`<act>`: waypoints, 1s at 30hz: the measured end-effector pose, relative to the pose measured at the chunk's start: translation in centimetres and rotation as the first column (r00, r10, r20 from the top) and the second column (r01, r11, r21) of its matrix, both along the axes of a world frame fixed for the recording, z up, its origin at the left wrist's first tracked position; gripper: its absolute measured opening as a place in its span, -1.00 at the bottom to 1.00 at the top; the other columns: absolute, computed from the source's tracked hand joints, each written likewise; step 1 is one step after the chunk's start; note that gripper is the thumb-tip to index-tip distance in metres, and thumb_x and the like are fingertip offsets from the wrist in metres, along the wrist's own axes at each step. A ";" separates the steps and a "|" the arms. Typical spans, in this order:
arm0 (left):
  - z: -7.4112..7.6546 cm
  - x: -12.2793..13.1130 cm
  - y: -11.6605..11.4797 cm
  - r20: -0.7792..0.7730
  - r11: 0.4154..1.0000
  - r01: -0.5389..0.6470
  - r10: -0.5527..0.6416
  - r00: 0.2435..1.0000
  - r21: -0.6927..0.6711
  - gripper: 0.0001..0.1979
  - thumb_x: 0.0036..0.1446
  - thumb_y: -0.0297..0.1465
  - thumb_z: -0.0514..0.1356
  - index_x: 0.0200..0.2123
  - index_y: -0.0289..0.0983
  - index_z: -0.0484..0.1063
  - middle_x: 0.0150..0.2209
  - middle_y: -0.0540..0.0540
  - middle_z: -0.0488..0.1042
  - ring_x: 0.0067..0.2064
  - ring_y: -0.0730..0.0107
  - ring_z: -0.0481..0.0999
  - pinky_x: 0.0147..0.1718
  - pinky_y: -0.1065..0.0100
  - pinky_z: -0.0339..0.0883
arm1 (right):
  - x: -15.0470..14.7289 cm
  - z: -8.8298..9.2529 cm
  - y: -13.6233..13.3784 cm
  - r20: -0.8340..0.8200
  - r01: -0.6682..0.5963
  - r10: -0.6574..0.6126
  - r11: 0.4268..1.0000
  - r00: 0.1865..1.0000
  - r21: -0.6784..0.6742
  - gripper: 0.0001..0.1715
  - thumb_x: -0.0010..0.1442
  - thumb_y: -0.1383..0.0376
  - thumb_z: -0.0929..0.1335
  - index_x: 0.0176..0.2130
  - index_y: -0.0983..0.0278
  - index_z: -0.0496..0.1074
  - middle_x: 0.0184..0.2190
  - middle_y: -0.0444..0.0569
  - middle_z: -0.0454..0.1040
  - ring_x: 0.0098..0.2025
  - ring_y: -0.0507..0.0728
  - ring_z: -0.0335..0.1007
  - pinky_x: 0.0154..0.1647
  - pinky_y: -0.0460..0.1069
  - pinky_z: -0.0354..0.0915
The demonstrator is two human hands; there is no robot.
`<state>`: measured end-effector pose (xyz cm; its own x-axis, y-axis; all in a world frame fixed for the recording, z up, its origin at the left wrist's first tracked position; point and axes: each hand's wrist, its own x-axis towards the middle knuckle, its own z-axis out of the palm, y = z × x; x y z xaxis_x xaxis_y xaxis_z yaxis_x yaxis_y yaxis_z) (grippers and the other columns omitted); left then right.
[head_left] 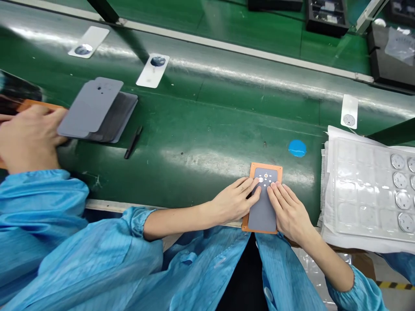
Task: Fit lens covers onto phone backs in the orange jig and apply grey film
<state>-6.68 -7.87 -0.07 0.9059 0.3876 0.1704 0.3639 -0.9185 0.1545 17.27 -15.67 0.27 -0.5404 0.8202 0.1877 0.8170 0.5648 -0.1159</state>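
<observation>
In front of my body lies a dark grey phone back cover (262, 211) with several small holes at its far end. It rests on an orange fixture plate (279, 169), whose rim shows around it. My left hand (238, 198) is closed at the cover's left edge, its fingertips and thumb near the holes. On the opposite edge, my right hand (287, 205) presses its fingers together against the cover; its thumb is hidden. A round sticker-like disc (261, 180) shows by the left fingertips.
At left, a co-worker's hand (32, 134) is beside stacked grey covers (94, 106). A black pen-like tool (133, 142) and a blue disc (297, 148) lie on the green mat (201, 125). To the right sits a clear tray (359, 185) with round parts. White cards (153, 70) lie farther back.
</observation>
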 end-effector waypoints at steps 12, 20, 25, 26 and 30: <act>4.5 5.0 8.8 0.545 0.599 0.245 0.391 0.741 -0.763 -0.63 0.15 -0.32 0.38 -0.01 -0.34 0.48 -0.05 -0.20 0.60 -0.05 0.24 0.63 0.02 0.25 0.48 | 3.3 1.4 7.3 -0.972 0.298 -0.196 0.943 0.133 -0.149 -0.76 0.34 0.30 0.33 -0.03 0.16 0.52 -0.19 -0.02 0.64 -0.21 0.18 0.63 -0.21 0.12 0.59; 5.1 7.9 7.9 0.794 0.943 0.142 0.166 0.584 -0.302 -0.89 0.33 -0.44 0.20 -0.23 -0.32 0.52 -0.26 -0.13 0.62 -0.21 0.38 0.60 -0.15 0.37 0.49 | 3.2 -2.8 10.8 -0.894 -0.140 -0.413 0.909 -0.172 -0.393 -0.83 0.25 0.17 0.23 -0.27 0.15 0.37 -0.36 -0.02 0.46 -0.22 0.21 0.50 -0.07 0.24 0.49; 3.7 8.2 7.6 0.815 1.000 -0.018 -0.002 0.580 0.015 -0.88 0.34 -0.52 0.12 -0.20 -0.32 0.46 -0.25 -0.15 0.61 -0.17 0.34 0.59 -0.14 0.31 0.48 | 2.9 -2.9 10.5 -0.865 -0.160 -0.473 0.879 -0.170 -0.449 -0.74 0.18 0.01 0.24 -0.32 0.13 0.22 -0.44 -0.07 0.25 -0.30 0.20 0.37 -0.18 0.20 0.45; 3.5 8.3 7.7 0.814 0.998 -0.041 -0.016 0.580 0.049 -0.89 0.34 -0.52 0.12 -0.19 -0.31 0.46 -0.25 -0.14 0.60 -0.17 0.34 0.59 -0.15 0.31 0.47 | 2.9 -2.8 10.5 -0.866 -0.177 -0.476 0.876 -0.155 -0.449 -0.72 0.18 -0.01 0.23 -0.33 0.13 0.20 -0.44 -0.08 0.22 -0.30 0.20 0.35 -0.18 0.19 0.44; 3.4 8.4 7.7 0.799 0.993 -0.063 -0.043 0.599 0.100 -0.84 0.33 -0.55 0.08 -0.13 -0.30 0.44 -0.25 -0.13 0.60 -0.13 0.34 0.59 -0.16 0.31 0.43 | 2.8 -2.9 10.5 -0.870 -0.216 -0.474 0.871 -0.137 -0.440 -0.71 0.20 -0.02 0.20 -0.33 0.12 0.16 -0.42 -0.09 0.19 -0.29 0.20 0.31 -0.18 0.18 0.41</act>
